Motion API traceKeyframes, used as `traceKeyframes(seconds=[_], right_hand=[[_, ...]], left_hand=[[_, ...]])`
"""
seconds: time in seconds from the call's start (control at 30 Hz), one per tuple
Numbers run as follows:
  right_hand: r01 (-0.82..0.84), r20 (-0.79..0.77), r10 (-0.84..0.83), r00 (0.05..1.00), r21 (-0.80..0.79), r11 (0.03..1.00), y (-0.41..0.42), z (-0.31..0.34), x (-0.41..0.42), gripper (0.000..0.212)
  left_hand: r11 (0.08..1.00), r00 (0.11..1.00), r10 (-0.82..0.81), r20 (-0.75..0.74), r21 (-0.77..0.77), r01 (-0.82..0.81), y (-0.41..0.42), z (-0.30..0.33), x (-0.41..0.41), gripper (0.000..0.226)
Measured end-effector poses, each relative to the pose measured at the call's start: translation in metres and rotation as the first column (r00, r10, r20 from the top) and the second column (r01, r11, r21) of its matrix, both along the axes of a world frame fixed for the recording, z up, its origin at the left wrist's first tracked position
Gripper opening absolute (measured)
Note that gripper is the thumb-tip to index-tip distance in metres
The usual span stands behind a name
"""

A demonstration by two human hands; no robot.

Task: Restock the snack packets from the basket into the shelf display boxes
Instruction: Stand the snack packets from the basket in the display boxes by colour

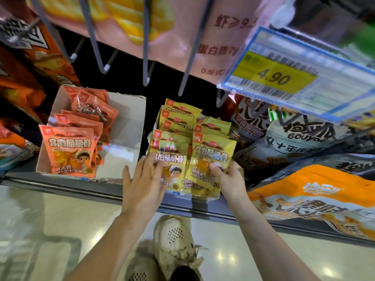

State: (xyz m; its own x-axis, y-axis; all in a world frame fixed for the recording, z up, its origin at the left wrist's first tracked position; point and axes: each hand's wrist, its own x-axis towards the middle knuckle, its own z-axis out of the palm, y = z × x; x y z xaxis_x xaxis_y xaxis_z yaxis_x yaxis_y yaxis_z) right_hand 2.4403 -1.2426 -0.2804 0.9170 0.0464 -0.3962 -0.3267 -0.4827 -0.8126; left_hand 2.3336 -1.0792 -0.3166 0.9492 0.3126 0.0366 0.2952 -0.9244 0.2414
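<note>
Two rows of yellow snack packets (178, 126) stand packed on the low shelf, hiding their display box. My left hand (142, 185) lies flat with spread fingers against the front left yellow packet (172, 169). My right hand (229, 179) pinches the lower right corner of the front right yellow packet (211, 159). To the left, a white cardboard display box (123, 134) holds several orange packets (71, 151) along its left side, and its right half is bare. The basket is blurred at the lower left (36, 258).
Metal peg hooks (146, 57) and a price tag holder reading 4.90 (284, 76) hang overhead. Large snack bags (316, 195) lie to the right on the shelf. The shelf's front rail (81, 185) runs across. My shoe (174, 240) stands on the glossy floor below.
</note>
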Motion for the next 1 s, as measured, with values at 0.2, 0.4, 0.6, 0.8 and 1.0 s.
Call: traceKeyframes(seconds=[0.2,0.4,0.6,0.8,1.0], right_hand=[[-0.075,-0.108,0.061,0.992,-0.134,0.988,0.01,-0.011,0.003,0.02],[-0.074,-0.152,0.041,0.988,-0.222,0.972,0.016,-0.014,0.004,0.032],[-0.093,-0.025,0.092,0.995,-0.447,0.889,0.022,-0.015,-0.01,0.06],[-0.092,0.183,0.269,0.946,-0.642,0.761,0.019,-0.027,-0.031,0.075],[-0.111,0.2,0.435,0.878,-0.798,0.592,0.017,-0.035,-0.034,0.079]], left_hand=[[0.994,0.995,-0.006,-0.095,0.104,0.016,0.01,-0.014,-0.008,0.074],[0.992,0.999,0.023,-0.041,0.122,-0.018,0.014,-0.019,-0.006,0.071],[0.99,0.999,0.036,0.0,0.137,-0.036,0.014,-0.025,-0.006,0.073],[0.984,0.999,0.042,0.032,0.171,-0.047,0.016,-0.03,-0.007,0.075],[0.984,0.997,0.038,0.065,0.171,-0.049,0.015,-0.034,-0.008,0.074]])
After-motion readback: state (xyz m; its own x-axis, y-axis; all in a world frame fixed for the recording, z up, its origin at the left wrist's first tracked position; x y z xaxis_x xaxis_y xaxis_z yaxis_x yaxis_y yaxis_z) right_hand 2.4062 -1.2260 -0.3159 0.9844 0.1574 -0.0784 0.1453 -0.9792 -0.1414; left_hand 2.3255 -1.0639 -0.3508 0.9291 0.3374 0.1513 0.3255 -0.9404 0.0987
